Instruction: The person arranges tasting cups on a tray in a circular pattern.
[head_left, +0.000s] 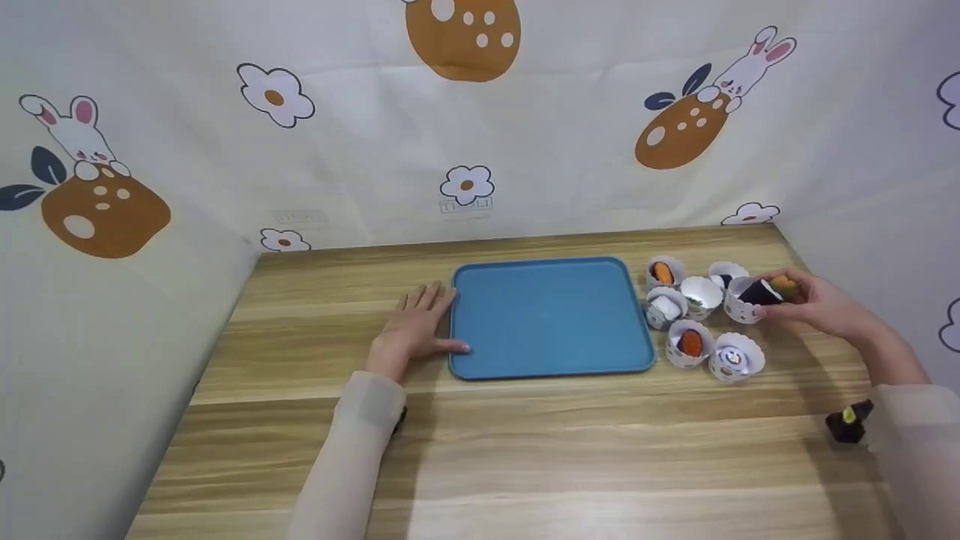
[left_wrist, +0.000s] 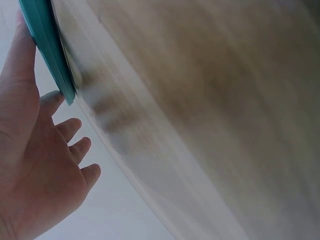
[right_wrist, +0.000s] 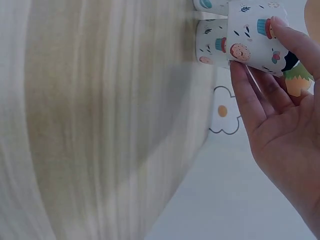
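Note:
At the left side of the blue tray my left hand rests with fingers extended, fingertips right at the rim and thumb across its near left part. In the left wrist view that hand touches the tray's edge. My right hand grips a white paper cup between thumb and fingers. Out of this cup leans a black-and-white sushi piece with an orange part by the fingers. In the right wrist view, cupcake and donut prints cover the held cup.
Several more scalloped paper cups stand close together right of the tray, including one with an orange-topped piece, one with a red-topped piece and a roll. A printed curtain hangs behind the wooden table.

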